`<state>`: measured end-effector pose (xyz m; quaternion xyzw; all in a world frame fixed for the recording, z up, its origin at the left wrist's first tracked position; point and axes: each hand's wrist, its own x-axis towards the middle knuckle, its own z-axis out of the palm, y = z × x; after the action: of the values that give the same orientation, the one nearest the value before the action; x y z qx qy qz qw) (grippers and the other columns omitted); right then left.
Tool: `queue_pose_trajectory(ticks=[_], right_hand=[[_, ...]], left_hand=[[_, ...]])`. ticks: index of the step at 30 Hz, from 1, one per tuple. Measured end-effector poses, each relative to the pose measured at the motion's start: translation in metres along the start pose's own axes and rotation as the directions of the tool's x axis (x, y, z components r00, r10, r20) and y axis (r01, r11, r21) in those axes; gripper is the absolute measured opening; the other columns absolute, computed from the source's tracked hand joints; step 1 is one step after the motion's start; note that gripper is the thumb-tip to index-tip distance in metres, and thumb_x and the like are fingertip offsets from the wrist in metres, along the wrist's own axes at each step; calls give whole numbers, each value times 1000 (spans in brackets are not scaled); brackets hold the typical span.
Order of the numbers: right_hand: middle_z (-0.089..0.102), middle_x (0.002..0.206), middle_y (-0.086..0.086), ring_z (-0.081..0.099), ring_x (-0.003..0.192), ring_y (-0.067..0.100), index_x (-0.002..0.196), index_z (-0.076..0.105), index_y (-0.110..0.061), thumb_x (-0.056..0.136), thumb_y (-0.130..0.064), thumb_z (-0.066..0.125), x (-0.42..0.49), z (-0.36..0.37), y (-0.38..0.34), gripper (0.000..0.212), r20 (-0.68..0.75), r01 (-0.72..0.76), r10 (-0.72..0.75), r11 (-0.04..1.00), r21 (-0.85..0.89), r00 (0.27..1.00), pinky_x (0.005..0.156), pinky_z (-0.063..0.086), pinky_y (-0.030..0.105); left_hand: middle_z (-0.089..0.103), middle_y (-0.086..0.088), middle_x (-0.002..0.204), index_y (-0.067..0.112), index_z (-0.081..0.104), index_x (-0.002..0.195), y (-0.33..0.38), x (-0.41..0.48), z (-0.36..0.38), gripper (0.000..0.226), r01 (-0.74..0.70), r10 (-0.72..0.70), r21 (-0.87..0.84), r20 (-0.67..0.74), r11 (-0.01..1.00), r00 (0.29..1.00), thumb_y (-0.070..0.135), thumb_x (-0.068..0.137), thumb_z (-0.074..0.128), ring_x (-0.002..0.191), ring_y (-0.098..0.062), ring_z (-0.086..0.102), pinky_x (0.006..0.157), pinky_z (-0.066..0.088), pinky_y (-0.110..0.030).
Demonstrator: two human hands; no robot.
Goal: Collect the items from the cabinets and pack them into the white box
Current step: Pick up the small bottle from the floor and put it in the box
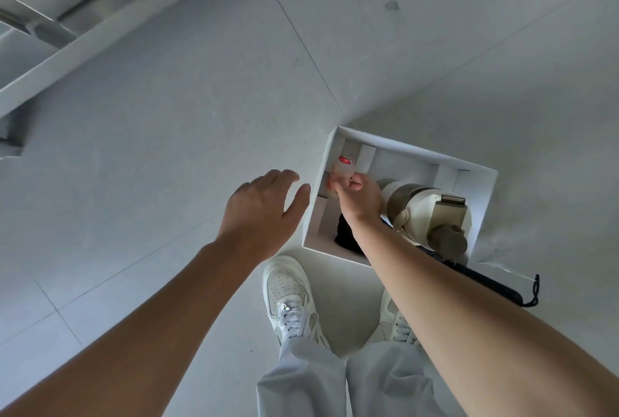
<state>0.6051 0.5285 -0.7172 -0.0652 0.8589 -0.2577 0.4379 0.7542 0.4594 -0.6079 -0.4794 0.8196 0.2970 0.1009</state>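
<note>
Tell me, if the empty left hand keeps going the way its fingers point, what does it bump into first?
Probably the white box. The left hand is open, fingers pointing right and slightly up toward the box's near left wall, with only bare floor between. Depth is unclear, so it might pass above the rim instead.

Pale trousers [301, 379], white laced sneakers [289, 296]

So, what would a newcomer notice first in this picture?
The white box on the floor, right of centre, with a large beige jug lying inside. The right hand lowers a small clear bottle with a red band into the box's left end; the left hand hovers open beside it.
</note>
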Motion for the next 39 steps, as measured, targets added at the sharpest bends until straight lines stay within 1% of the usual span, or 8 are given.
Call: queue_pose_trajectory(ticks=[4,7,11,16,22,28,33,39], right_hand=[[74,93,16,69,91,34,98,66,-3,91,-17,66,-1,-6,4,15,96,64,-69,997,51,993,72,50,34],[73,97,14,70,92,33,92,57,-21,86,-6,66,-3,-8,3,18,55,65,-72,990,122,996,82,55,43],[62,83,-11,62,75,11,95,57,-28,83,-14,73,-8,-4,5,25,-46,50,-47,995,83,998,55,43,11],[68,96,3,65,82,21,112,59,-16,82,-9,67,-13,1,10,31,12,7,-7,998,65,1000,65,48,28],[65,97,1,63,78,17,113,55,-21,82,-14,67,-19,2,2,34,21,-28,26,996,81,999,59,45,27],[66,98,15,63,82,34,97,52,-31,80,-1,62,-26,3,3,36,61,41,-57,970,241,997,68,52,37],[60,131,9,61,119,29,122,51,-38,82,0,62,-30,-4,4,57,57,151,-177,937,316,982,100,54,49],[56,141,11,58,128,26,142,49,-12,89,1,64,-25,-12,0,57,125,81,-124,949,305,984,107,50,44]], left_hand=[[70,1,108,18,64,117,-5,-4,-4,41,23,-23,-26,-3,999,1000,44,99,38,92,-22,68,76,53,-35],[70,1,108,18,63,117,-2,-1,-5,41,32,-32,-23,3,999,999,44,99,38,92,-22,68,76,53,-36],[70,-1,107,17,63,116,3,7,-3,41,32,-32,-14,-2,999,999,44,99,37,91,-23,68,76,53,-36],[71,-1,107,17,64,116,12,6,3,42,15,-15,-7,11,1000,1000,44,99,37,91,-22,68,76,51,-33],[71,-2,106,15,64,116,14,1,9,38,15,-15,0,22,1000,1000,42,100,41,90,-24,67,76,51,-35],[71,-1,107,16,64,117,11,-1,6,39,11,-11,24,26,1000,1000,42,99,41,88,-24,67,77,51,-35],[71,0,108,16,64,117,8,3,2,39,26,-27,36,24,999,999,42,100,40,90,-24,67,78,53,-37],[71,0,108,16,65,116,10,3,-2,39,16,-17,46,21,999,1000,42,100,42,87,-23,68,76,52,-34]])
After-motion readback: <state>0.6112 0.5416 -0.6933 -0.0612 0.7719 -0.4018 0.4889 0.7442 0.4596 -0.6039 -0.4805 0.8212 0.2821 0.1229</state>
